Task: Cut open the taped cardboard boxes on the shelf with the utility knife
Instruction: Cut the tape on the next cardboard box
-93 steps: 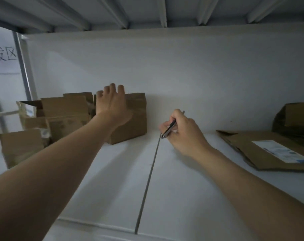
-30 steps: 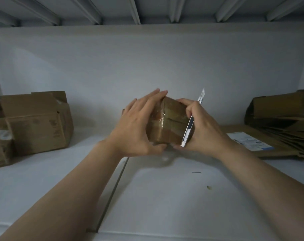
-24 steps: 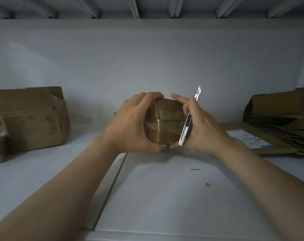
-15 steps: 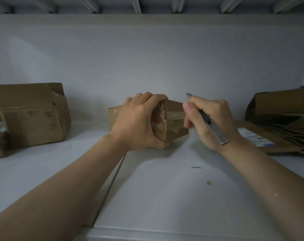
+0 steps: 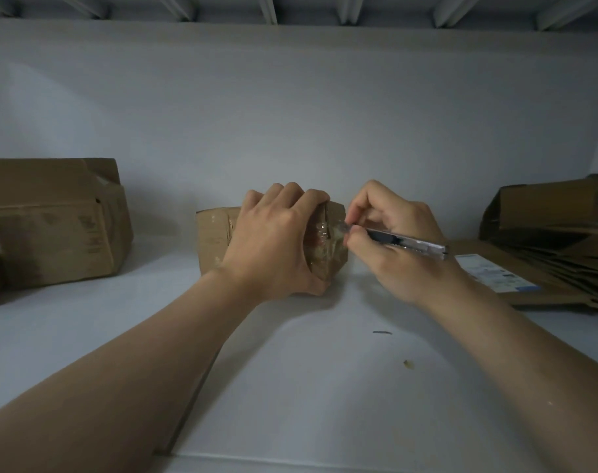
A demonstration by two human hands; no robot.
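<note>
**Knife tip at the taped end of the box**

Head view. The box [image 5: 213,233] sits on the white shelf [image 5: 325,387], near the back wall. The left hand [image 5: 273,244] grips it from above, fingers curled over the top edge and thumb low on the near face. The right hand [image 5: 398,249] pinches the knife [image 5: 408,243] like a pen, and the blade tip meets the tape [image 5: 319,235] on the end that faces right.

Progress: the cut seems to be at its start. Whether the tape has parted cannot be told, because the fingers and glare hide the seam. Left of the box, well apart, an open box [image 5: 52,230] with raised flaps looks already done. Right of the box lies flat cardboard [image 5: 550,247] bearing a white label [image 5: 495,274], probably finished work too. No other sealed box is in sight.

Materials: the box is brown corrugated board, dented and creased at its corners. The tape is clear, glossy and wrinkled. The knife is a slim metal body with a dark slider. The shelf is smooth and matte, with two small scraps [image 5: 382,332] in front of the box.
</note>
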